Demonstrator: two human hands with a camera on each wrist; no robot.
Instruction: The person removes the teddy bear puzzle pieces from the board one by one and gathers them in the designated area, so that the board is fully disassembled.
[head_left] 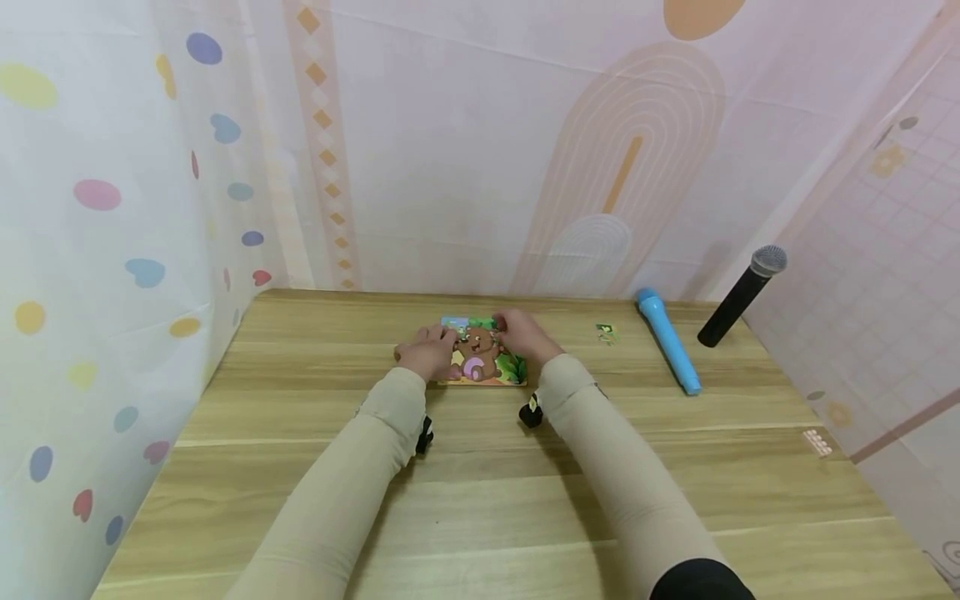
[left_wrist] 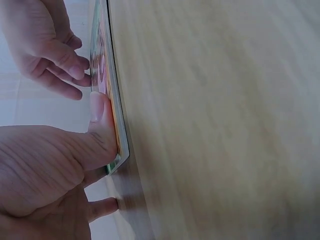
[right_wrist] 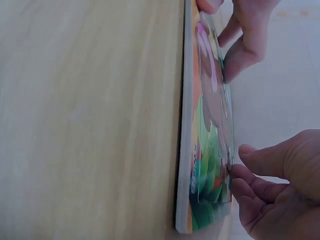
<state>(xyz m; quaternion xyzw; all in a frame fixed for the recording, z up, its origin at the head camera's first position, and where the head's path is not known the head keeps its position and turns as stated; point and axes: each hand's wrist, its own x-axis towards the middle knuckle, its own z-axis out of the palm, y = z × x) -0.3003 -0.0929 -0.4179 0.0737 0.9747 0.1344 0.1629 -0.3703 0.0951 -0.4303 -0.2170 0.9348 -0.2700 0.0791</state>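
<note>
Gripping the puzzle board (head_left: 482,357): left hand (head_left: 427,353). Likely light, stiff; best held by its edges. Right hand (head_left: 528,337): pinching or not, cannot tell.

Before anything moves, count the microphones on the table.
2: a blue microphone on the right part of the table, and a black microphone farther right.
</note>
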